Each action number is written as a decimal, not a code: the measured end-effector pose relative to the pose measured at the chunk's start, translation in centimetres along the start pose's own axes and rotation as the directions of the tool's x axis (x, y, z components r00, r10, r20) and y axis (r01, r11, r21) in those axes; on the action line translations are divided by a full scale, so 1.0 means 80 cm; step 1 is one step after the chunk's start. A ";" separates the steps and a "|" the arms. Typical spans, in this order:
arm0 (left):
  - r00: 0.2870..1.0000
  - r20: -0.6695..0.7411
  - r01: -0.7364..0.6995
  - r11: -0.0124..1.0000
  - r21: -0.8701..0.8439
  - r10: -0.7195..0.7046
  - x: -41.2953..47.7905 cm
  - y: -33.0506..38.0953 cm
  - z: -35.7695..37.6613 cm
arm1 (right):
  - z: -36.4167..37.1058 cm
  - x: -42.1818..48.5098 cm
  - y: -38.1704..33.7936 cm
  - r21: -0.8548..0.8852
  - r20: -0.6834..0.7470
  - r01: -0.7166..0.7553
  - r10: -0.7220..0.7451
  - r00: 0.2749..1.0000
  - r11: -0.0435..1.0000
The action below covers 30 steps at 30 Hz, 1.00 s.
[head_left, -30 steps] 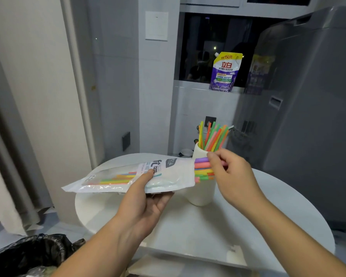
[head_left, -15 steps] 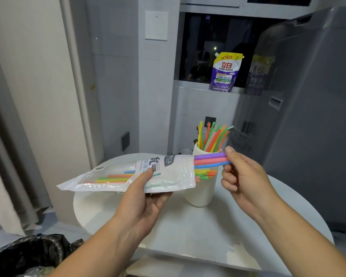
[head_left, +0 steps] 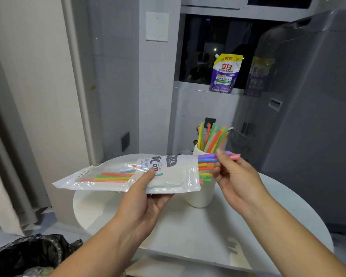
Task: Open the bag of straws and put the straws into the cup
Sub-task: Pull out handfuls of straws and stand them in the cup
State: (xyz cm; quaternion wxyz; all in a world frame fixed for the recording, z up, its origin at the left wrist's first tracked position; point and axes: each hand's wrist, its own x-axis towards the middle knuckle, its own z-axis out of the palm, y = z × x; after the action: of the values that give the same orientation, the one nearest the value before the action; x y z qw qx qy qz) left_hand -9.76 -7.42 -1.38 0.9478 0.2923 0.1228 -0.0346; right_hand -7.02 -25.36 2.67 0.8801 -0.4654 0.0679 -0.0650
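My left hand (head_left: 144,198) holds the white plastic bag of straws (head_left: 116,174) level above the table, its open mouth pointing right. Coloured straws (head_left: 205,168) stick out of that mouth. My right hand (head_left: 234,176) pinches a purple, a pink and a blue straw (head_left: 208,156) partly drawn out of the bag. Behind the bag's mouth stands a white cup (head_left: 200,196) with several coloured straws (head_left: 212,138) upright in it. The bag hides the cup's left side.
The round white table (head_left: 198,232) carries the cup. A grey appliance (head_left: 308,116) stands close at the right. A purple detergent pouch (head_left: 225,73) sits on the window ledge. A bin with a black liner (head_left: 26,254) is at the lower left.
My right hand has drawn a few straws farther out of the bag, to the right and slightly up. The bag has tilted a little, its left end lower.
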 end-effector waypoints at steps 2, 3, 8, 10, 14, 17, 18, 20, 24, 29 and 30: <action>1.000 0.007 0.001 1.000 0.001 -0.001 -0.001 -0.001 0.001 | 0.000 0.001 -0.001 0.039 0.020 -0.029 0.029 0.999 0.999; 1.000 0.008 0.001 1.000 0.001 -0.001 -0.001 -0.002 0.001 | -0.001 0.003 -0.001 0.044 0.023 -0.038 0.037 0.999 0.998; 1.000 0.015 0.012 1.000 -0.004 -0.012 -0.004 -0.004 0.003 | -0.003 0.006 0.004 -0.093 0.061 0.050 -0.044 0.997 0.994; 1.000 0.013 0.023 1.000 -0.017 -0.023 -0.005 -0.004 0.004 | -0.002 0.005 0.004 -0.172 0.091 0.128 -0.113 0.989 0.977; 0.999 0.007 0.035 0.999 -0.042 -0.035 -0.004 -0.003 0.004 | -0.004 0.006 -0.003 -0.315 0.099 0.203 -0.181 0.979 0.927; 1.000 0.006 0.023 0.999 -0.037 -0.023 -0.002 -0.004 0.003 | -0.006 0.008 -0.005 -0.291 0.058 0.138 -0.127 0.990 0.947; 1.000 0.007 0.019 0.999 -0.033 -0.019 -0.002 -0.004 0.004 | -0.006 0.008 -0.006 -0.262 0.051 0.104 -0.094 0.994 0.959; 1.000 0.017 0.012 1.000 -0.025 -0.011 -0.001 -0.004 0.004 | -0.007 0.010 -0.007 -0.186 0.037 0.017 -0.011 0.999 0.982; 0.999 0.051 -0.007 1.000 -0.014 0.008 -0.001 -0.003 0.002 | -0.012 0.011 -0.014 -0.011 0.064 -0.153 0.153 0.986 0.988; 0.997 0.074 -0.020 1.000 -0.006 0.020 0.000 -0.007 0.004 | -0.004 0.005 -0.014 0.091 0.050 -0.178 0.174 0.984 0.980; 0.997 0.078 -0.022 1.000 -0.003 0.022 0.000 -0.008 0.005 | -0.002 0.005 -0.013 0.101 0.036 -0.166 0.163 0.986 0.981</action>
State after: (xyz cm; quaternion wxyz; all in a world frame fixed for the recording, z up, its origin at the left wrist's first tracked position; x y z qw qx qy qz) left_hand -9.77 -8.19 -1.40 0.9525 0.2909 0.0827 -0.0353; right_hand -6.68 -26.15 3.43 0.9062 -0.4128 0.0908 0.0111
